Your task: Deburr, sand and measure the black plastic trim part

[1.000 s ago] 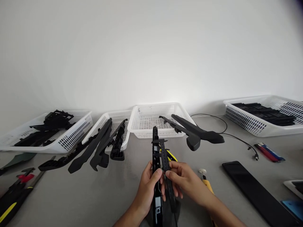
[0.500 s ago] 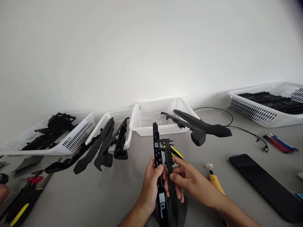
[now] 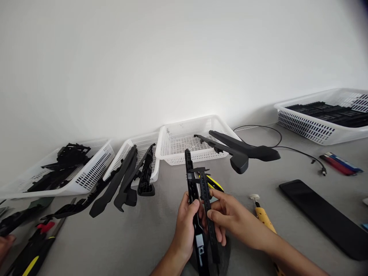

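My left hand (image 3: 185,226) is closed round a long, narrow black plastic trim part (image 3: 199,230), held upright with its ribbed inner side showing. A light metal clip sits low on the part. In my right hand (image 3: 230,218) is a black vernier caliper (image 3: 207,207), its fingers wrapped round the beam. The caliper's jaws reach left across the upper part of the trim piece; whether they touch it on both sides I cannot tell. Behind the caliper lies a yellow and black tool (image 3: 215,183), partly covered by my right hand.
White baskets (image 3: 184,158) line the wall, with black trim parts (image 3: 244,149) leaning on their rims. At right are a basket (image 3: 307,132) of black parts, a cable (image 3: 280,140), a black slab (image 3: 322,218) and a yellow-handled tool (image 3: 264,220). Another person's hand (image 3: 5,245) shows far left.
The view has tilted slightly. My hands keep the same hold on the trim part and caliper. At far left, the other person's hand has come further in with a black piece.
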A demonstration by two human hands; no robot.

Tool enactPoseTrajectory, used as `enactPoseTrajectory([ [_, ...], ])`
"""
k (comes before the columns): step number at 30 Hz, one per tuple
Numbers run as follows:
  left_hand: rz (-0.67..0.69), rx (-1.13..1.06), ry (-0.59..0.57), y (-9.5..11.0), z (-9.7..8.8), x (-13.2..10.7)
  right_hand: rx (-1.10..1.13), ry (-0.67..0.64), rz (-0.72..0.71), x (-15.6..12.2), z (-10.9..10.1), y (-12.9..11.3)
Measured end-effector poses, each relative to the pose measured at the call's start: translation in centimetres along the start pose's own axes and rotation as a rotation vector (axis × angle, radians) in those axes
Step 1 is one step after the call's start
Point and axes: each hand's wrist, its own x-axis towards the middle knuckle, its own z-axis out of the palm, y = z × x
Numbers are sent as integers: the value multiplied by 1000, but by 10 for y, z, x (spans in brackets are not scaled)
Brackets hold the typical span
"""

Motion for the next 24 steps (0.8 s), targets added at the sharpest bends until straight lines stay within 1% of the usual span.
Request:
enactPoseTrajectory([
  [7,19,15,12,-3,0,0,4,-21,17,-1,2,-1],
  [16,34,20,13,-6,-2,0,-5,-9,25,-1,2,0],
  [20,43,26,21,-8,-3,1,5,10,-6,0,2,2],
  [24,24,28,-8,-8,-3,1,-16,22,-46,2,-1,4],
])
